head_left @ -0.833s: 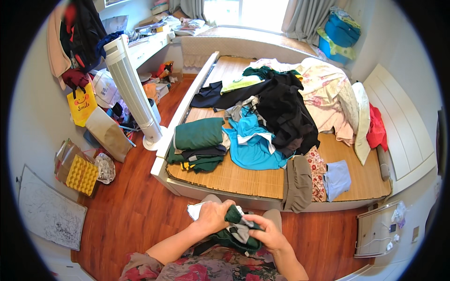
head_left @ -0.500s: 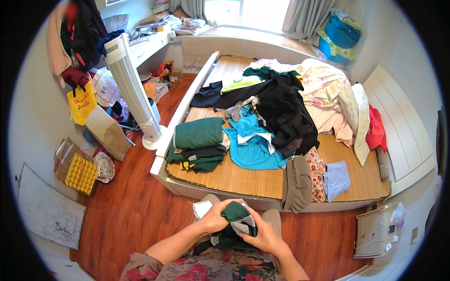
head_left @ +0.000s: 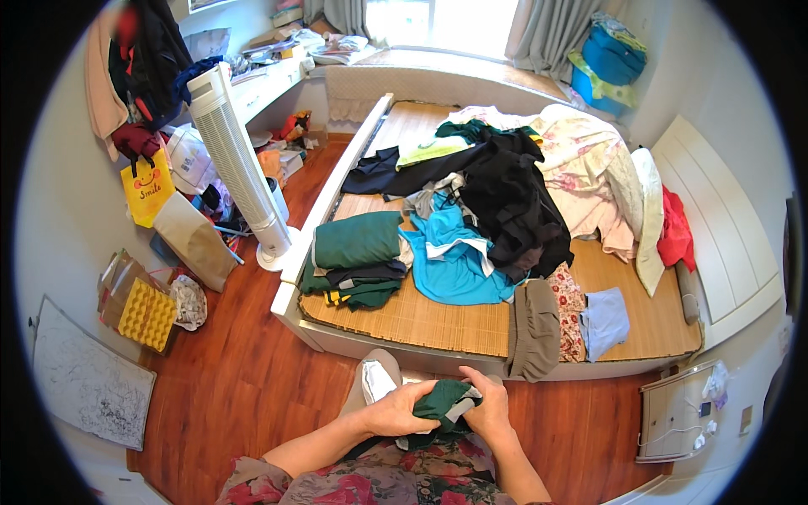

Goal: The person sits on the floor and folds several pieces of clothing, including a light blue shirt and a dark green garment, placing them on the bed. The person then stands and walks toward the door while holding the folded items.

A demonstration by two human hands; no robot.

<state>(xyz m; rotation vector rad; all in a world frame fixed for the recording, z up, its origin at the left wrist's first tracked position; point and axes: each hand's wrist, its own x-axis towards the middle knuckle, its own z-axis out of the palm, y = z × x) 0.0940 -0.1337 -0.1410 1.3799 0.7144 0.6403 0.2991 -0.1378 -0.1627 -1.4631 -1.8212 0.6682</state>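
Observation:
A dark green garment with grey-white parts (head_left: 442,402) is bunched up above my lap, between both hands. My left hand (head_left: 397,411) wraps round its left side, thumb toward the top. On its right side my right hand (head_left: 490,411) grips the grey-white part, with some fingers stretched out beyond the cloth. Its lower folds are partly hidden by my hands and my floral top (head_left: 370,484). A white piece (head_left: 378,380), too unclear to name, shows over my left leg.
Ahead is a bed with a bamboo mat (head_left: 459,328). On it lie a stack of folded green clothes (head_left: 358,240), a blue shirt (head_left: 454,273), black clothes (head_left: 513,194), brown folded trousers (head_left: 534,328) and a light blue folded cloth (head_left: 603,324). A white tower fan (head_left: 240,160) stands left.
Both hands have lowered slightly and turned the bunched green garment. My right hand has shifted a little to the right, its fingers reaching higher. The white piece shows more.

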